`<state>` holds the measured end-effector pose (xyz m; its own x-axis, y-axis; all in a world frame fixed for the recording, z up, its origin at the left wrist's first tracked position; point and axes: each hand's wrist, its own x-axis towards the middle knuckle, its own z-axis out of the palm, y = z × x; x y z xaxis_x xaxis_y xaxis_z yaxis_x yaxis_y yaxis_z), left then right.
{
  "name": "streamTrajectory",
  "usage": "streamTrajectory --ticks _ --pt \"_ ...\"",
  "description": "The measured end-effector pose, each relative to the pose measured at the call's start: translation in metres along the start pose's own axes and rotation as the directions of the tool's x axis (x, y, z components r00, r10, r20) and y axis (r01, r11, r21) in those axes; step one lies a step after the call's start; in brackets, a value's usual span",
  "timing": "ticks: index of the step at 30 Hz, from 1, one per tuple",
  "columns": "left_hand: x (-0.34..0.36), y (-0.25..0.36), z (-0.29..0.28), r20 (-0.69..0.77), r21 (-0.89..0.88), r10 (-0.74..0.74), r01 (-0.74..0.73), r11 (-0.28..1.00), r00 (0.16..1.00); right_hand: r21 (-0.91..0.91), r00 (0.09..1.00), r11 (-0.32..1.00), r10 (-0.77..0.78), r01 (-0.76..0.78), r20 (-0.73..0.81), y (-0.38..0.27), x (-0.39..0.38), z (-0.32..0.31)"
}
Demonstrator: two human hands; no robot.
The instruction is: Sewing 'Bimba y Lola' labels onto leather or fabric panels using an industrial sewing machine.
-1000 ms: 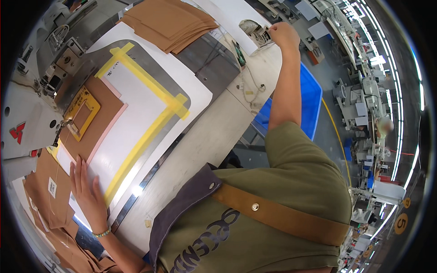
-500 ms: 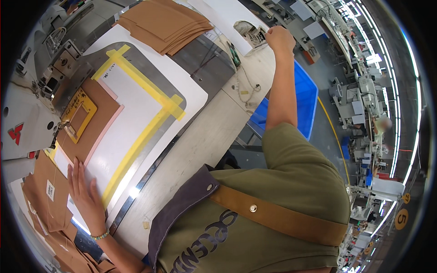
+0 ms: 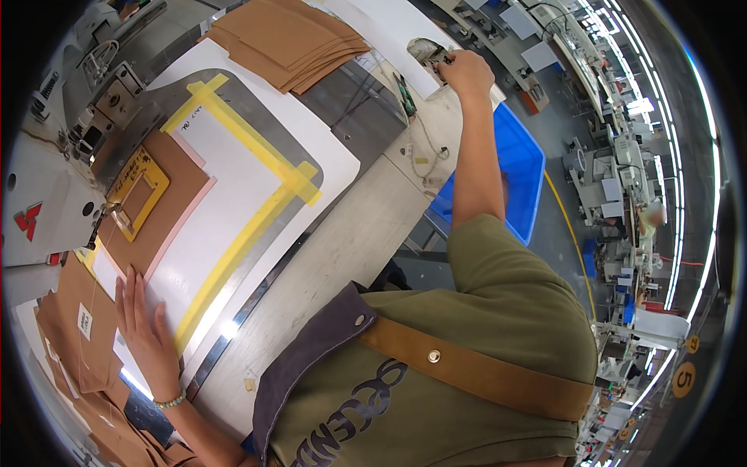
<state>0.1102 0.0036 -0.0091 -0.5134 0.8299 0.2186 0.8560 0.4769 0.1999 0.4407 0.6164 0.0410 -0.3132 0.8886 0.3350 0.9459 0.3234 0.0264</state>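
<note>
My left hand lies flat with its fingers stretched out. Its fingertips touch the lower edge of a brown panel edged with pink strips. On that panel rests a yellow frame template, beside the sewing machine head. At the far right of the table, my right hand reaches to a rounded cutout in a white sheet. Small dark and pale pieces lie in the cutout. The right fingers are pinched together there; what they hold is too small to make out.
A stack of brown panels stands at the back. More brown pieces lie at the near left. Yellow tape borders a white sheet. Green-handled snips lie near a cord. A blue bin stands below the table's right edge.
My right hand has moved slightly left and down at the cutout, its fingers now over the small pieces. My left hand stays in place on the panel's edge.
</note>
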Motion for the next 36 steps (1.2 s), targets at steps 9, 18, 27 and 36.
streamTrajectory --ticks 9,18,27,36 --pt "0.001 0.004 -0.003 0.007 0.001 -0.007 0.007 1.0 1.0 -0.232 0.999 0.972 0.044 -0.042 0.003 0.004 0.002 0.01" --pt "0.001 0.001 -0.002 0.001 0.006 0.003 -0.003 1.0 1.0 -0.012 0.998 0.999 0.05 -0.05 0.041 -0.008 -0.002 0.003" --pt "0.001 0.001 -0.002 -0.006 0.009 0.005 -0.005 1.0 1.0 -0.202 0.98 0.974 0.133 -0.102 0.149 -0.026 0.014 0.003" --pt "-0.001 0.0 -0.001 0.002 0.012 0.004 -0.004 1.0 1.0 -0.159 0.986 0.98 0.132 -0.115 0.101 -0.016 0.019 0.007"
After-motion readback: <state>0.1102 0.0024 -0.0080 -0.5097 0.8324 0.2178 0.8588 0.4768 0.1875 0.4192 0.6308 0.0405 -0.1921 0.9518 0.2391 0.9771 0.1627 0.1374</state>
